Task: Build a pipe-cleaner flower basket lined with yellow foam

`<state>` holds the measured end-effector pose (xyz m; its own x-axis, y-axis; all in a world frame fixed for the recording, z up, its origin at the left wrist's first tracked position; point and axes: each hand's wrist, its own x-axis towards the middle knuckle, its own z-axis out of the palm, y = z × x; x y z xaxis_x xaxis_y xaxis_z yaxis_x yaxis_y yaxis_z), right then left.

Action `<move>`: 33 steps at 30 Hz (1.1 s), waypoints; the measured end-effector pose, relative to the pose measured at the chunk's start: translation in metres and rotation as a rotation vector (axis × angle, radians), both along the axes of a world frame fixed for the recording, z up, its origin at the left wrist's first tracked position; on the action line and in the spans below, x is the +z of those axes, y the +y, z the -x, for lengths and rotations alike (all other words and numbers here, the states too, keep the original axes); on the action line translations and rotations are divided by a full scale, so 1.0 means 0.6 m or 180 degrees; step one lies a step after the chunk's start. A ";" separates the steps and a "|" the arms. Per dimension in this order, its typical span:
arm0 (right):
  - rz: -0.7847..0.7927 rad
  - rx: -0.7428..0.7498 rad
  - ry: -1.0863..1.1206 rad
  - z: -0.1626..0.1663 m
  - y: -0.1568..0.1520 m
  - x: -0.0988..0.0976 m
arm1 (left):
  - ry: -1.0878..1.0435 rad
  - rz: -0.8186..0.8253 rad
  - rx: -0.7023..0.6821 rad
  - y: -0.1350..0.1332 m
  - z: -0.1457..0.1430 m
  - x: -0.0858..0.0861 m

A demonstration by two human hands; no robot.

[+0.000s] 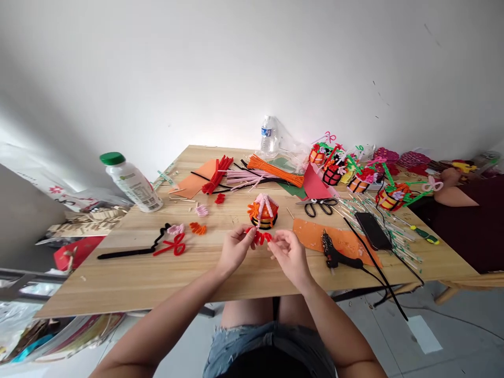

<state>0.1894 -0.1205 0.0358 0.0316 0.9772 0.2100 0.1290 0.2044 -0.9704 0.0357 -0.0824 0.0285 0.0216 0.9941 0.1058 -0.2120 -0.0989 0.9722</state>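
Between my two hands stretches a short red coiled pipe cleaner (262, 238). My left hand (236, 245) pinches its left end. The fingertips of my right hand (290, 254) are closed at its right end. Just beyond the coil stands a small pipe-cleaner basket (264, 212) in orange and black, with pink strands over its top. To the left lie an orange coil (197, 228), pale pink coils (176, 229), a red looped bow (175, 245) and a bent black pipe cleaner (129, 254). Another small red coil (219, 198) rests farther back.
A glue gun (338, 256) lies on orange felt (311, 233) at right, near a phone (372, 231) and scissors (321, 206). Bundles of orange pipe cleaners (275, 170) and finished baskets (358, 181) sit behind. Bottles (134, 184) stand left and at the wall. Someone's arm (452, 189) shows far right.
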 end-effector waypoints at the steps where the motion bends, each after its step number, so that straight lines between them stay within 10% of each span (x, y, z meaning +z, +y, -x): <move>1: 0.0070 -0.0018 0.0214 0.014 0.009 -0.004 | -0.0041 0.0008 -0.0008 0.000 0.001 0.000; 5: 0.0043 -0.0143 0.0387 0.023 0.034 -0.003 | -0.0048 0.0096 -0.0385 0.003 0.007 0.000; 14: -0.0940 0.0834 -0.1658 -0.032 0.046 0.045 | 0.0404 0.0595 -0.1887 0.001 0.015 0.004; 33: -0.1398 0.1162 -0.2241 -0.036 0.044 0.061 | 0.0467 0.0456 -0.1941 0.002 0.023 0.005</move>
<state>0.2108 -0.0939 0.0727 -0.5412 0.7286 0.4198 0.5175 0.6821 -0.5166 0.0222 -0.0811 0.0315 0.5915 0.8029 -0.0740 -0.0529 0.1303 0.9901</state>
